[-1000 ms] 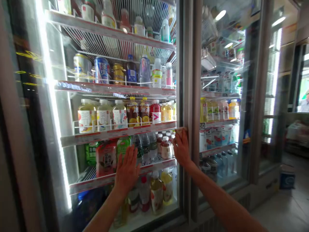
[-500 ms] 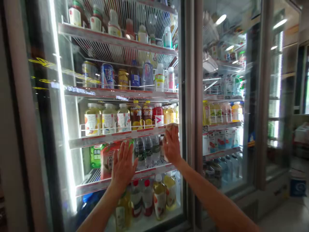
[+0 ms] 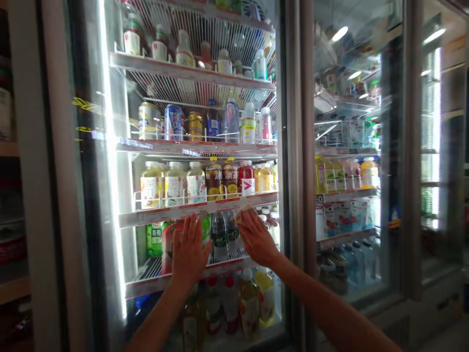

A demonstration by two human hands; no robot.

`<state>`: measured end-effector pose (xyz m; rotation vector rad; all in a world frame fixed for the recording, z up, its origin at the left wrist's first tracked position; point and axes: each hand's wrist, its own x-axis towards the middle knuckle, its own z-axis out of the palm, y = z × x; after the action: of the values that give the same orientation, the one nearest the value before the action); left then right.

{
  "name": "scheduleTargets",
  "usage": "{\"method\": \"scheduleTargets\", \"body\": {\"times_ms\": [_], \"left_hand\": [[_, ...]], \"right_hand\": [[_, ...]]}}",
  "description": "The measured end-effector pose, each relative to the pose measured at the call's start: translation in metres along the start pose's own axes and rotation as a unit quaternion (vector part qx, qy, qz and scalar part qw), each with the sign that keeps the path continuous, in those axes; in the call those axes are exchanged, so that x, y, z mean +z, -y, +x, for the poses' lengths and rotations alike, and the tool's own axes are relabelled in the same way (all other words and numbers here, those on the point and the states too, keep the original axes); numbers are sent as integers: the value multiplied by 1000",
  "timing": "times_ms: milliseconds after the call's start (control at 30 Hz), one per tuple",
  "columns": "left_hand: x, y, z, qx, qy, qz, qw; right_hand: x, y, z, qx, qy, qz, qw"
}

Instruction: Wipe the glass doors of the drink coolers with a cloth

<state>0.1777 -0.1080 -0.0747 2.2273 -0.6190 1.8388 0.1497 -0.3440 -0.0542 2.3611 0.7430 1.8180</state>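
Both hands are at the glass door [image 3: 289, 146] of a lit drinks fridge. My left hand [image 3: 190, 252] lies flat against the glass, fingers stretched upward, with nothing visible in it. Under the fingertips of my right hand [image 3: 258, 240] a pale cloth [image 3: 239, 211] is pressed to the glass, just below a shelf edge; most of it is hidden by the fingers. Behind the hands, inside the fridge, are a green packet [image 3: 156, 239], a red packet [image 3: 167, 247] and clear water bottles [image 3: 220, 235].
Shelves above hold tea bottles [image 3: 152, 186], a red-drink bottle [image 3: 246, 178] and cans [image 3: 173, 123]. More bottles [image 3: 251, 303] stand at the bottom. To the right is another glass-doored fridge [image 3: 412, 146]; at the far left, a shelf [image 3: 14, 289] with goods.
My right hand has moved left and slightly down across the glass with the cloth. My left hand stays nearly in place. The view has shifted a little left.
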Motion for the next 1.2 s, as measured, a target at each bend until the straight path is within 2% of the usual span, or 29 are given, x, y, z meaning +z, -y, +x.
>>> {"method": "scheduleTargets", "body": {"times_ms": [33, 133, 167, 200, 233, 333, 367, 400, 433, 500, 567, 600, 667, 733, 767, 800, 867, 933, 967, 1033, 1100, 1133, 1200], "left_hand": [[0, 0, 0, 3, 0, 2, 1000], [1, 0, -1, 13, -2, 16, 1000], [1, 0, -1, 15, -4, 21, 1000], [0, 0, -1, 16, -5, 25, 1000], [0, 0, 0, 17, -6, 27, 999], [0, 1, -1, 20, -8, 29, 999], [0, 1, -1, 21, -7, 29, 999], [0, 2, -1, 22, -5, 30, 999], [0, 2, -1, 24, -4, 31, 999], [0, 2, -2, 28, -2, 34, 999], [1, 3, -2, 27, -3, 35, 999], [1, 3, -2, 25, -5, 34, 999], [1, 5, -2, 25, -8, 28, 999], [1, 6, -2, 30, -8, 23, 999], [0, 6, -2, 34, -8, 22, 999], [0, 7, -2, 39, -6, 23, 999], [-1, 6, -2, 42, -5, 26, 999], [-1, 5, -2, 39, -3, 29, 999], [-1, 5, -3, 37, 0, 30, 999], [-3, 9, -3, 45, 6, 28, 999], [-7, 19, -4, 54, 12, 28, 998], [-9, 26, -5, 46, 11, 30, 998], [-16, 41, -7, 7, 7, 39, 999]], "right_hand": [[-2, -5, 2, 16, -16, -7, 1000], [-3, -20, 13, 158, -131, -39, 978], [-1, -20, 16, 183, -152, -40, 971], [1, -17, 18, 181, -149, -34, 971], [3, -10, 18, 150, -125, -23, 980], [8, 8, 13, -12, -14, 7, 1000], [7, 9, 12, -36, -4, 6, 999], [6, 8, 12, -30, -18, -1, 999], [5, 4, 15, 6, -51, -13, 999], [3, -3, 23, 112, -130, -32, 985], [4, 0, 31, 154, -157, -31, 975], [6, 5, 32, 135, -139, -23, 981], [10, 17, 31, 37, -68, -6, 997], [10, 21, 29, -40, -11, -5, 999], [9, 19, 29, -37, -9, -12, 999], [7, 14, 30, -3, -33, -24, 999], [3, 4, 36, 105, -117, -50, 986], [3, 2, 41, 156, -163, -57, 973], [5, 7, 43, 137, -150, -51, 978], [9, 22, 44, 23, -70, -26, 997], [12, 35, 49, -76, -7, -8, 997], [12, 39, 53, -77, -10, -7, 997], [14, 43, 66, 12, -66, -11, 998]]}}
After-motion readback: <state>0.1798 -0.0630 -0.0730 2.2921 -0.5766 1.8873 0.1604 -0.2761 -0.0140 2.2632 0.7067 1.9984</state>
